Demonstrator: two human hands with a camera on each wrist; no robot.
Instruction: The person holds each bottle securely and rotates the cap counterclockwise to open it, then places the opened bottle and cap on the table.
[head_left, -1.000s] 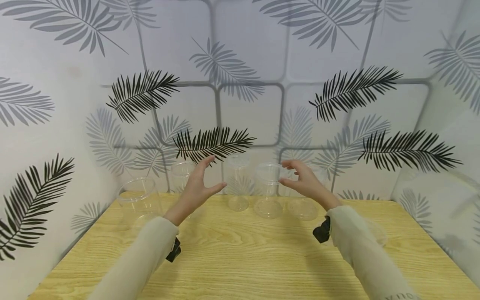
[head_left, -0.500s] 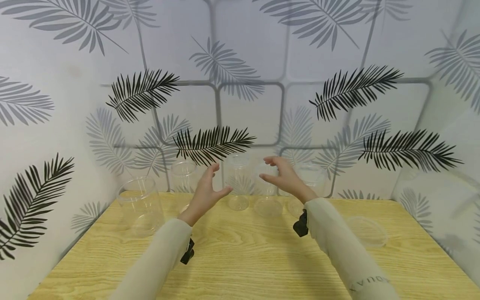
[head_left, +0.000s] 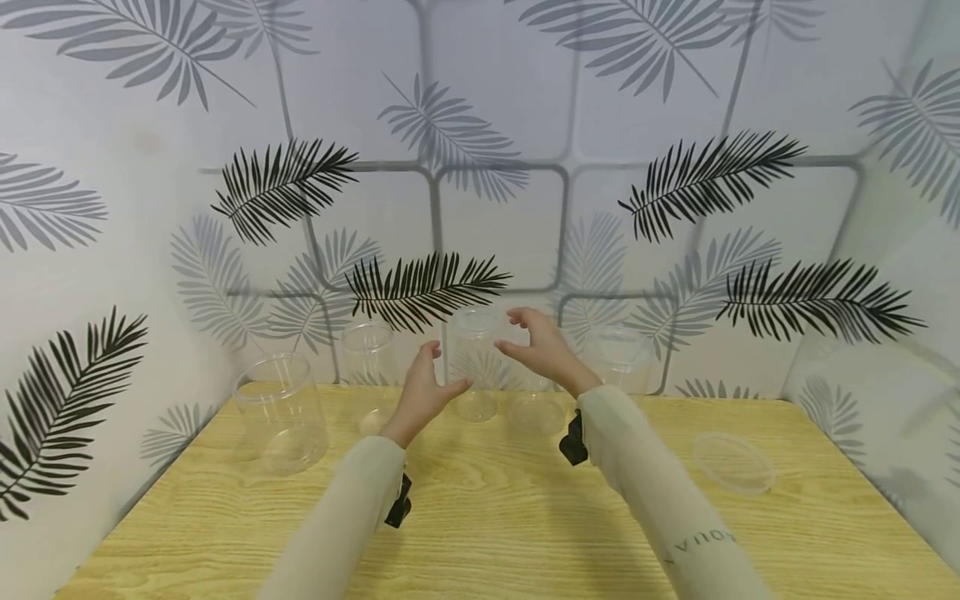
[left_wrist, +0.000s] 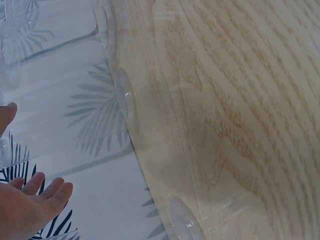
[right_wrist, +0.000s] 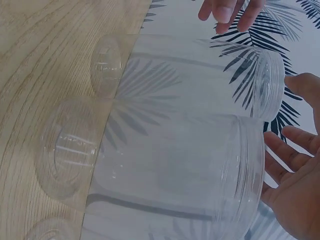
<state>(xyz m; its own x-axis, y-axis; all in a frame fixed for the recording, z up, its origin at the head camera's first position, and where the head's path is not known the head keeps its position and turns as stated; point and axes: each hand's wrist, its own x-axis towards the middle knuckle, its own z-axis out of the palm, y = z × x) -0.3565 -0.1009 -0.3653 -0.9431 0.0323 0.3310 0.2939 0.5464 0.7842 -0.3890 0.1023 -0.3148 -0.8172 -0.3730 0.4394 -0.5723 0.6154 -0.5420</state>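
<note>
A slim clear plastic jar [head_left: 476, 371] stands upright by the back wall, between my two hands in the head view. My left hand [head_left: 422, 396] is at its left, thumb and fingers spread with nothing between them. From the right reaches my right hand [head_left: 542, 346], also spread, overlapping a wider clear jar [head_left: 536, 414] behind it. In the right wrist view, the right fingertips [right_wrist: 277, 150] lie right at the wider jar's mouth, and the thumb is close to the slim jar's top. The left wrist view has the left hand [left_wrist: 30, 210] with its fingers parted.
Another clear jar [head_left: 621, 358] stands at the right, partly behind the right forearm. At the left are a tall clear jar [head_left: 367, 367] and a wide one [head_left: 281, 417] nearer the front. A clear round lid [head_left: 735, 463] lies flat on the wooden table [head_left: 487, 533].
Both hands have moved inward: the left to the right and slightly down, the right to the left and slightly up. The gap between them has narrowed; the jars have stayed put.
</note>
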